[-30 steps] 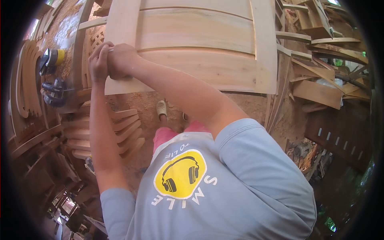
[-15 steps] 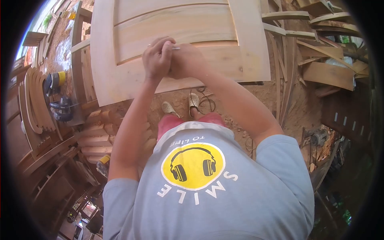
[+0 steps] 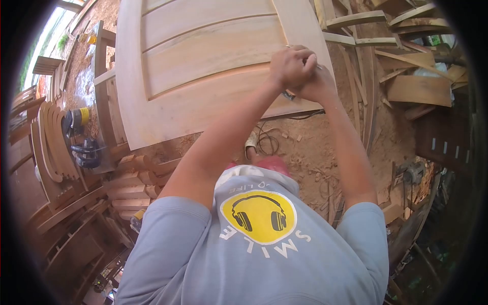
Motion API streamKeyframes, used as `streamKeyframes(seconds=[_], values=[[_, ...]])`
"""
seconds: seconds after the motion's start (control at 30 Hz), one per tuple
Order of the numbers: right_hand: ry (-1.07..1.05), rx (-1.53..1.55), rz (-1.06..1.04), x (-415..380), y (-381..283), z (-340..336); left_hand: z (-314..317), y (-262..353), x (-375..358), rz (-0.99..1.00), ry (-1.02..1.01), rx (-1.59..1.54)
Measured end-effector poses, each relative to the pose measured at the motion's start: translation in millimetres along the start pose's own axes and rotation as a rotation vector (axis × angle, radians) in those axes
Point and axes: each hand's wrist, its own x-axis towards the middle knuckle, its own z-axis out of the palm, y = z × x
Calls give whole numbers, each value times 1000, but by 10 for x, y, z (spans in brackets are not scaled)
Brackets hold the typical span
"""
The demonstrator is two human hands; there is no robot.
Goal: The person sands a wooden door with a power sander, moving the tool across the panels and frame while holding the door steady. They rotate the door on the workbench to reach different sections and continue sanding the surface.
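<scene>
Both my hands are together over the near right corner of a pale wooden panelled door [image 3: 193,119]. My left hand [image 3: 291,67] is closed, its fingers curled over the top of my right hand [image 3: 319,85]. That right hand is closed too, low over the door's bottom rail. Between and below them a small dark bluish part [image 3: 288,95] shows; the rest of what they grip is hidden. A dark cord [image 3: 305,116] runs by the door's near edge, just below the hands.
Coiled cord [image 3: 268,144] lies on the dusty ground near my shoe [image 3: 251,140]. Two power tools, one yellow and black [image 3: 76,121] and one dark [image 3: 86,152], stand at left beside curved wooden pieces [image 3: 48,140]. Boards and offcuts [image 3: 419,90] are piled at right.
My joined hands have moved right across the door's lower part, from near its middle to the right corner. My body and view have shifted slightly. The grip stays closed.
</scene>
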Motion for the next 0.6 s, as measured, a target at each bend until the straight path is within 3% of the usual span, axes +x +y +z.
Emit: streamKeyframes(seconds=[0.17,0.27,0.37,0.6], values=[[170,18,-18,-129,293,177,250,52,2,53,-55,-44],[153,10,-107,-148,152,166,105,-45,-117,127,-35,-85],[26,-16,-175,-9,-118,193,-249,-118,-277,-7,-23,-105],[6,11,-462,467,-1294,317,-1407,-514,-694,-169,233,-58]])
